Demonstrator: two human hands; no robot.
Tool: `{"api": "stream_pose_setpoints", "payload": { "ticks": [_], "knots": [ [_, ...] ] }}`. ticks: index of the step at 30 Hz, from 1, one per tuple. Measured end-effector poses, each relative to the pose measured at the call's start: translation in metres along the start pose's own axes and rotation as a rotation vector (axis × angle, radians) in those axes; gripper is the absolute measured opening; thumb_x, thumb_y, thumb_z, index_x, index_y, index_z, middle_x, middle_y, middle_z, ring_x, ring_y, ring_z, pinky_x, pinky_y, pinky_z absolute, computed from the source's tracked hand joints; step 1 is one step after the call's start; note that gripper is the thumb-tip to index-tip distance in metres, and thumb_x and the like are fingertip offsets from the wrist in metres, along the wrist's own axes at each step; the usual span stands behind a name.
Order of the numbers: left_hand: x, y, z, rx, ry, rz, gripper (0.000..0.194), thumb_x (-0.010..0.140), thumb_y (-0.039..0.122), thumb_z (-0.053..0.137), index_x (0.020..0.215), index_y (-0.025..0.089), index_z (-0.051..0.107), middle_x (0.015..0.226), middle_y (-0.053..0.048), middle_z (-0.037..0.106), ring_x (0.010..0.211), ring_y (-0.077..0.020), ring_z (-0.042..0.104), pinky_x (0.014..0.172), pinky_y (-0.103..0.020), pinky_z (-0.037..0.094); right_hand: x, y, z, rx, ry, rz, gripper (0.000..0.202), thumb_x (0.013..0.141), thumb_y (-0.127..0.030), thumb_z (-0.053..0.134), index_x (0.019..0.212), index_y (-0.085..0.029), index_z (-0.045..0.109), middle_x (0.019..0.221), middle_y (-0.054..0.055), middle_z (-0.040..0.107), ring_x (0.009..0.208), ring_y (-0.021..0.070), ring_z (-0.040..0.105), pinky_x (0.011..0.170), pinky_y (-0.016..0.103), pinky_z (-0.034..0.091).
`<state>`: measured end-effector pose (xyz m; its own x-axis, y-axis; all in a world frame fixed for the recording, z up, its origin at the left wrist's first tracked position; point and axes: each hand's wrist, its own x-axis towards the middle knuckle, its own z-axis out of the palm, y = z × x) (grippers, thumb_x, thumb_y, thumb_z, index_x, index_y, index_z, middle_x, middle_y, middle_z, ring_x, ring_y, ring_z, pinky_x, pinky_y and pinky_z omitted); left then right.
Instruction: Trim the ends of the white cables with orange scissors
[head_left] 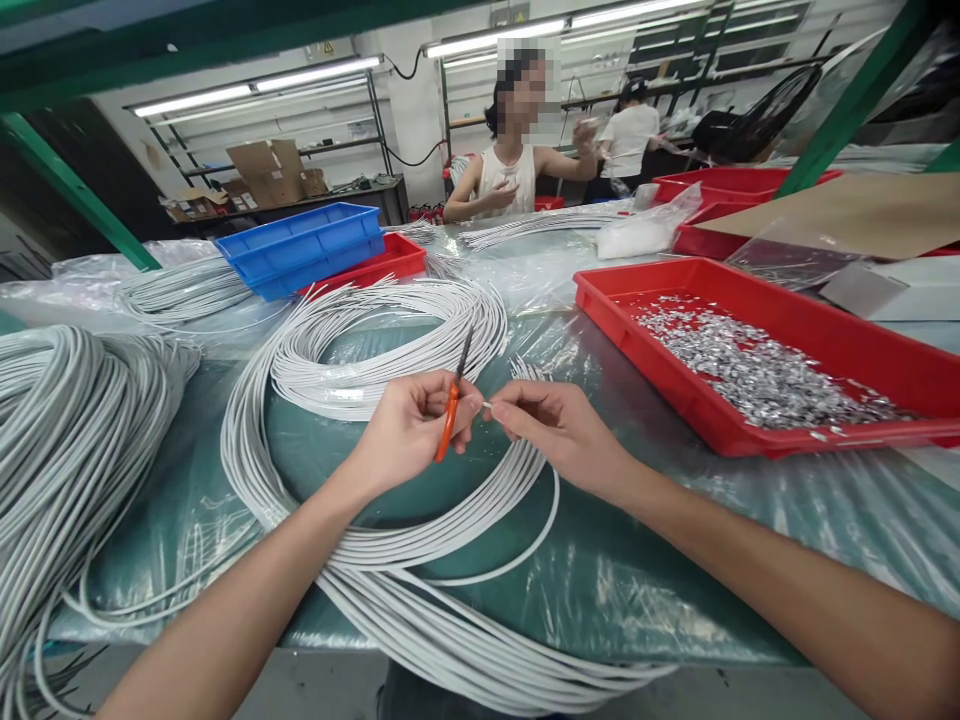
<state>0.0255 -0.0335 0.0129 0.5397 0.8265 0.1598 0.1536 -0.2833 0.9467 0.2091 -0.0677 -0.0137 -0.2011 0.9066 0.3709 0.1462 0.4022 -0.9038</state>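
Observation:
My left hand is closed around small orange-handled scissors, their dark pointed blades tilted upward. Its thumb and fingertips also meet the tip of a white cable. Opposite it, my right hand pinches that white cable close to its end; the cable curves down and left from the fingers. The exact tip between both hands is small and partly hidden. Beneath the hands lies a loose coil of white cables, its cut ends bunched just behind my right hand. Another coil of white cables rests beyond my left hand.
To the right, a red tray holds many small shiny metal pieces. A thick cable bundle hangs over the left table edge. A blue bin sits on a red one behind the coils. Across the table is a person.

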Motion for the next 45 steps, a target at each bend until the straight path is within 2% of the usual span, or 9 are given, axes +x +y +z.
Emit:
{"api": "stream_pose_setpoints", "payload": {
  "ticks": [8,14,18,23,30,34,36,41,45],
  "knots": [
    [-0.0024,0.0004,0.0004,0.012,-0.053,-0.025,0.008,0.081,0.016,0.057,0.073,0.015,0.057,0.055,0.004,0.056,0.048,-0.0068,0.052,0.049,-0.017,0.043,-0.0057,-0.0027,0.0045,-0.347,0.14,-0.288,0.014,0.09,-0.017,0.058,0.078,-0.018,0.067,0.069,0.002,0.062,0.067,0.0154,0.054,0.068,0.031,0.043],
    [0.0001,0.002,-0.0023,-0.164,-0.126,-0.187,0.031,0.082,0.031,0.063,0.058,0.015,0.053,0.051,0.003,0.055,0.042,-0.0065,0.051,0.044,-0.019,0.038,-0.0031,-0.002,0.0012,-0.626,0.159,-0.504,0.015,0.089,-0.015,0.058,0.079,-0.021,0.068,0.073,0.004,0.068,0.073,0.0192,0.055,0.074,0.037,0.042],
    [0.0014,0.0007,-0.0006,-0.178,-0.086,-0.152,0.033,0.082,0.037,0.066,0.059,0.015,0.056,0.051,0.002,0.056,0.043,-0.0071,0.052,0.045,-0.019,0.04,-0.0008,-0.0024,0.0007,-0.421,0.121,-0.309,0.017,0.091,-0.018,0.055,0.077,-0.019,0.064,0.067,0.002,0.06,0.065,0.0153,0.052,0.067,0.031,0.042],
    [0.0,-0.0001,0.0022,-0.074,-0.045,-0.063,0.017,0.08,0.031,0.068,0.077,0.014,0.063,0.057,0.002,0.059,0.049,-0.0088,0.055,0.049,-0.019,0.043,-0.0017,-0.0044,-0.0011,-0.209,0.037,-0.121,0.022,0.092,-0.025,0.053,0.074,-0.016,0.062,0.069,0.001,0.058,0.066,0.0136,0.051,0.062,0.027,0.039],
    [-0.006,-0.0057,-0.003,0.351,0.008,0.181,0.007,0.08,0.021,0.064,0.078,0.014,0.065,0.067,0.001,0.06,0.061,-0.0089,0.049,0.06,-0.021,0.041,0.0,-0.0007,-0.0009,0.105,-0.049,0.135,0.024,0.085,-0.031,0.057,0.068,-0.015,0.062,0.061,0.0,0.053,0.058,0.0118,0.045,0.058,0.026,0.034],
    [-0.0077,-0.0057,-0.0039,0.506,-0.014,0.227,0.01,0.082,0.019,0.057,0.075,0.014,0.062,0.064,0.002,0.055,0.06,-0.0084,0.044,0.06,-0.021,0.039,-0.0003,0.0013,0.0,0.215,-0.126,0.262,0.024,0.084,-0.031,0.057,0.067,-0.015,0.062,0.061,0.0,0.053,0.056,0.0115,0.045,0.056,0.026,0.034],
    [-0.0072,-0.0042,-0.0024,0.449,-0.028,0.178,0.009,0.083,0.019,0.057,0.076,0.014,0.061,0.062,0.003,0.055,0.058,-0.0084,0.047,0.058,-0.021,0.04,-0.0019,0.0,0.0005,0.102,-0.094,0.176,0.022,0.086,-0.029,0.056,0.07,-0.015,0.062,0.064,0.001,0.054,0.058,0.0123,0.046,0.057,0.027,0.036],
    [-0.0032,0.0019,0.0022,0.058,-0.069,-0.056,0.005,0.08,0.014,0.056,0.076,0.015,0.059,0.056,0.004,0.058,0.049,-0.0079,0.054,0.049,-0.018,0.041,-0.0055,-0.0038,0.0017,-0.405,0.1,-0.305,0.018,0.09,-0.015,0.054,0.074,-0.015,0.063,0.068,0.002,0.057,0.066,0.0144,0.05,0.066,0.03,0.039],
    [-0.0001,0.0022,0.0001,-0.136,-0.095,-0.175,0.02,0.08,0.017,0.06,0.062,0.014,0.055,0.05,0.003,0.057,0.042,-0.0071,0.053,0.044,-0.017,0.038,-0.0041,-0.0006,0.0011,-0.672,0.137,-0.551,0.015,0.09,-0.011,0.055,0.078,-0.015,0.064,0.07,0.004,0.063,0.069,0.0164,0.052,0.07,0.034,0.039]
  ]
}}
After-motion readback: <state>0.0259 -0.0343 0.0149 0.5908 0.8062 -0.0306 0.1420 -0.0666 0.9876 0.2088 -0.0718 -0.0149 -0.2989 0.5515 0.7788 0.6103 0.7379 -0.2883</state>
